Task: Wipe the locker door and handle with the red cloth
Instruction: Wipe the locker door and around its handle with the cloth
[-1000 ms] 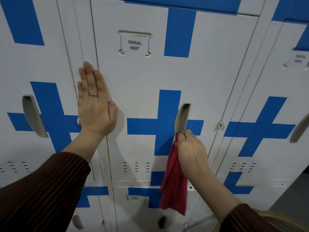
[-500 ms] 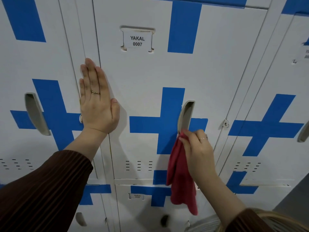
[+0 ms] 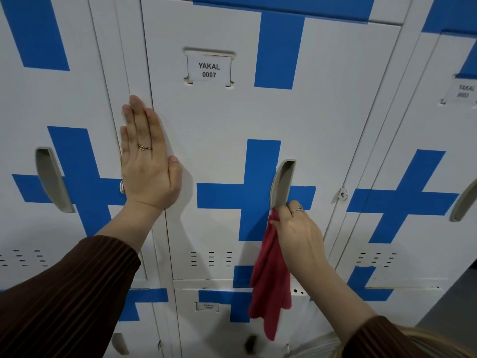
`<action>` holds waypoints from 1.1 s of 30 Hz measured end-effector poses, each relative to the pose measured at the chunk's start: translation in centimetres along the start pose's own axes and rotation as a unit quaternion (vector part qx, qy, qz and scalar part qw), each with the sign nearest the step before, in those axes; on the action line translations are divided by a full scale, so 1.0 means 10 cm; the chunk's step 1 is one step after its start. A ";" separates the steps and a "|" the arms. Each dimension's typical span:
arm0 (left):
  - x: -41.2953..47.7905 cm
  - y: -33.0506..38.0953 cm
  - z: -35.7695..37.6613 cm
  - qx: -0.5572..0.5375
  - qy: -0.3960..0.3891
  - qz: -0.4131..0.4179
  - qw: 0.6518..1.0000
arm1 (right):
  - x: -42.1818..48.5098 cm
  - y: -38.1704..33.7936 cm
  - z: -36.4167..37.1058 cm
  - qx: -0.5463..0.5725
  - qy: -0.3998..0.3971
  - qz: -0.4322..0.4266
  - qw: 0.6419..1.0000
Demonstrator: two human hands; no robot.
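Your left hand (image 3: 148, 166) lies flat against the lockers, fingers straight and held together, holding nothing. It covers the seam at the left edge of the door (image 3: 232, 120), with the thumb resting on the door's white face. There's a thin ring on one finger, and your brown ribbed sleeve (image 3: 64, 288) ends short of the wrist.

Your right hand (image 3: 296, 231) has its fingers curled, gripping the top of the cloth (image 3: 269, 285). It sits right at the lower end of the handle (image 3: 282, 184), the fingertips touching or all but touching it; you can't tell how much cloth lies against the handle, since your hand hides that spot. The rest of the red cloth hangs loose below your hand, down the lower arm of the blue cross (image 3: 260, 192) and past the door's bottom edge, over the locker beneath.

The grey handle stands upright on the right arm of the cross. Above, a label (image 3: 209, 69) reads YAKAL 0007. Vent slots (image 3: 211, 259) sit low on the door, left of the cloth
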State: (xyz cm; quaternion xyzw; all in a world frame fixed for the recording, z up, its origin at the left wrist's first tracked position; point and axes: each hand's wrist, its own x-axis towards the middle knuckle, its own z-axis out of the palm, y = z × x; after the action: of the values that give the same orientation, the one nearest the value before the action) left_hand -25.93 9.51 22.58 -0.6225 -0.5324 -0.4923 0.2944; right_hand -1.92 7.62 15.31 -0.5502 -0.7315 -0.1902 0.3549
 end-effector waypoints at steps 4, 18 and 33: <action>0.00 -0.01 0.01 -0.004 0.003 0.008 1.000 | -0.13 0.11 -0.03 0.082 0.019 -0.030 0.996; 0.00 -0.02 0.01 -0.004 0.003 0.007 1.000 | -0.10 -0.03 0.08 0.148 -0.011 0.049 0.988; 0.00 -0.02 0.00 -0.009 0.001 0.005 1.000 | -0.01 0.04 0.11 0.038 0.072 -0.064 0.995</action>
State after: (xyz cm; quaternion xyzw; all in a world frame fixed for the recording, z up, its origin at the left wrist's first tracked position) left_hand -26.08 9.56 22.54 -0.6269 -0.5248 -0.4962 0.2920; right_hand -1.85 8.46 14.43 -0.4734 -0.7443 -0.2235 0.4145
